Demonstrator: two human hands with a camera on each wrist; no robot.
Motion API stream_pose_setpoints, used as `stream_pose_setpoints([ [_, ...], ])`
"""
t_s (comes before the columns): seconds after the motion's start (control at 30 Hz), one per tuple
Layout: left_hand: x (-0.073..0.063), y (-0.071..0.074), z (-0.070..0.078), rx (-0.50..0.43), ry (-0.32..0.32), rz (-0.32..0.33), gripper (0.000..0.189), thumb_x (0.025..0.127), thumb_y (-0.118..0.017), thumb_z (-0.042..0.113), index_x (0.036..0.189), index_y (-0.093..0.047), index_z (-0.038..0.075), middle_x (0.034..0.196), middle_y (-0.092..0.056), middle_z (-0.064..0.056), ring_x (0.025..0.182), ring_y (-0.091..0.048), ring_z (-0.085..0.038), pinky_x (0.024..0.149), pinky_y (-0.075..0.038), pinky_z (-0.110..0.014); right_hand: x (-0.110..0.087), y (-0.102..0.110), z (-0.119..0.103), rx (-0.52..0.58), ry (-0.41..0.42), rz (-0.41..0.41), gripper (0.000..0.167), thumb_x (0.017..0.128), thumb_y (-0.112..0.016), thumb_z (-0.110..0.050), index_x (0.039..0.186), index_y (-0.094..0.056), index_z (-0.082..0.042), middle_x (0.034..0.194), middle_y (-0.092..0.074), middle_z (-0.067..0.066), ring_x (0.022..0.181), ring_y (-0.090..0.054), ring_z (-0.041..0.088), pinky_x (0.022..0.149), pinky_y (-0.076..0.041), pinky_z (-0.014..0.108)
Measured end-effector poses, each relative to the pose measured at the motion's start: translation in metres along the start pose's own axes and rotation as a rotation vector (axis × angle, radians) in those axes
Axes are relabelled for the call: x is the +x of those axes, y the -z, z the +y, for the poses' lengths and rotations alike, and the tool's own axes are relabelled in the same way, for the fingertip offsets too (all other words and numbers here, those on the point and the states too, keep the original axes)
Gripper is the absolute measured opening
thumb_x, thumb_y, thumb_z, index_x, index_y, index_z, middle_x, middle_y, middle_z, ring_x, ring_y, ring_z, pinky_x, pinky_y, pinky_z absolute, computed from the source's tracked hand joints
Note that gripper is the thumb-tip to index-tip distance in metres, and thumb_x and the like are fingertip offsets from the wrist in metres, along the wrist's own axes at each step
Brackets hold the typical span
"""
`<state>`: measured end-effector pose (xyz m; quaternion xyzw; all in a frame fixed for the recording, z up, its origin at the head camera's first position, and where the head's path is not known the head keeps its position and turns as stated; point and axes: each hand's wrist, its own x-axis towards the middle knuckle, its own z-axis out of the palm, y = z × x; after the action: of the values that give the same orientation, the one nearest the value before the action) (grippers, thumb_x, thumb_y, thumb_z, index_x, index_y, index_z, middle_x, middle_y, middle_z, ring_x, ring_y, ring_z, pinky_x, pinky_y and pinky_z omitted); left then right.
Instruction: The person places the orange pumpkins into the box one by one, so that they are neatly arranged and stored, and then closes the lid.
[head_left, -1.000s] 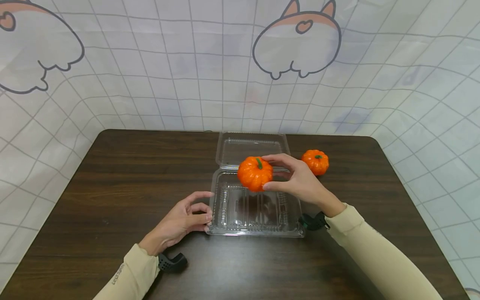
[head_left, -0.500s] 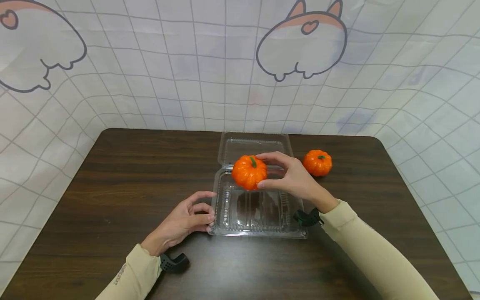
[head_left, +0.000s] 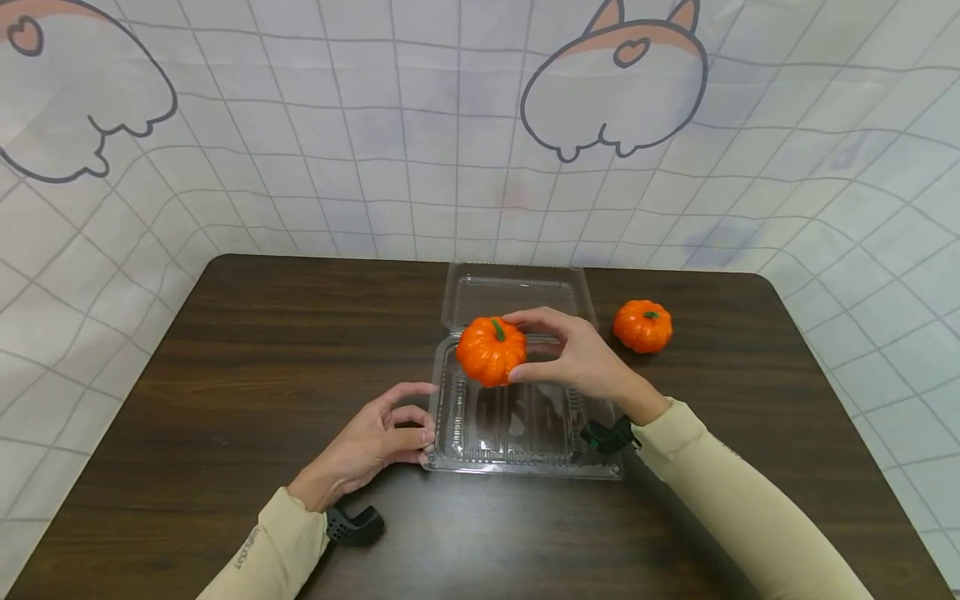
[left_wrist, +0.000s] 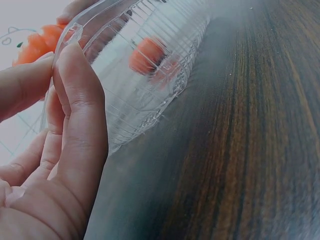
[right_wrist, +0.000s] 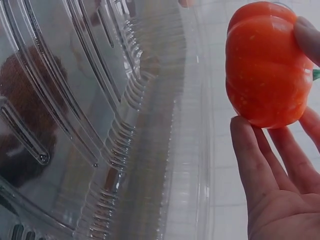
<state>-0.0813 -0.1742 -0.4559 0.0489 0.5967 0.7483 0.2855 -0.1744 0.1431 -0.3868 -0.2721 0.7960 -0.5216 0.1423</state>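
Right hand: fingers and thumb clamped on an orange pumpkin, thumb on near side, other fingers on far side. Pumpkin is off the counter, held above the base of a clear plastic box, toward its far left part, green stem up. Right wrist view shows the pumpkin apart from the ridged plastic.

Left hand: thumb and finger pinch the rim at the base's left side, clearest in left wrist view.

Box sits on the dark wood-grain counter, lid folded open at the back. Second orange pumpkin rests on the counter right of the lid, beyond the right hand, near it but not touched. Black wrist mount on left wrist, another black mount on right. Pale yellow sleeves both arms. White grid-pattern cloth with animal drawings behind the counter.
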Motion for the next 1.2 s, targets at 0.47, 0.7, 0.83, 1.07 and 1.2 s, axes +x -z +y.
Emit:
stream_pose_setpoints([
  [0.47,0.003,-0.003,0.002,0.011,-0.001,-0.009,0.072,0.093,-0.075,0.006,0.153,-0.035,0.011,0.099,-0.065,0.000,0.077,-0.066,-0.014,0.077,-0.064,-0.029,0.005,-0.006,0.005,-0.008,0.001,-0.073,0.069,0.081,-0.090,-0.017,0.142,-0.059,-0.018,0.146,-0.059,0.004,0.135,-0.058,0.027,0.109,-0.056,0.044],
  [0.7,0.002,-0.001,-0.002,0.002,0.000,-0.014,0.074,0.093,-0.076,0.008,0.154,-0.034,0.011,0.100,-0.065,0.000,0.078,-0.066,-0.014,0.077,-0.064,-0.029,0.007,-0.010,0.013,0.000,-0.013,-0.109,0.069,0.079,-0.091,-0.017,0.141,-0.061,-0.017,0.145,-0.060,0.006,0.133,-0.060,0.028,0.107,-0.057,0.041],
  [0.83,0.001,-0.001,-0.001,-0.006,0.001,-0.013,0.074,0.093,-0.077,0.010,0.153,-0.034,0.011,0.099,-0.065,-0.001,0.077,-0.067,-0.014,0.077,-0.064,-0.028,0.008,-0.013,0.015,0.002,-0.017,-0.125,0.069,0.079,-0.091,-0.015,0.141,-0.061,-0.016,0.145,-0.060,0.007,0.132,-0.060,0.028,0.106,-0.057,0.041],
  [1.07,0.001,0.000,-0.001,-0.010,-0.005,-0.015,0.073,0.094,-0.076,0.008,0.154,-0.034,0.010,0.099,-0.065,0.000,0.077,-0.067,-0.013,0.076,-0.064,-0.028,0.011,-0.016,0.017,0.015,-0.005,-0.152,0.068,0.079,-0.091,-0.015,0.141,-0.061,-0.015,0.145,-0.060,0.007,0.132,-0.060,0.027,0.107,-0.057,0.040],
  [1.2,0.001,0.000,-0.001,-0.013,-0.005,-0.011,0.073,0.093,-0.076,0.008,0.154,-0.034,0.010,0.099,-0.064,0.000,0.078,-0.067,-0.013,0.076,-0.064,-0.028,0.012,-0.017,0.018,0.034,0.005,-0.160,0.069,0.079,-0.091,-0.014,0.141,-0.061,-0.014,0.145,-0.060,0.007,0.132,-0.060,0.028,0.106,-0.057,0.039],
])
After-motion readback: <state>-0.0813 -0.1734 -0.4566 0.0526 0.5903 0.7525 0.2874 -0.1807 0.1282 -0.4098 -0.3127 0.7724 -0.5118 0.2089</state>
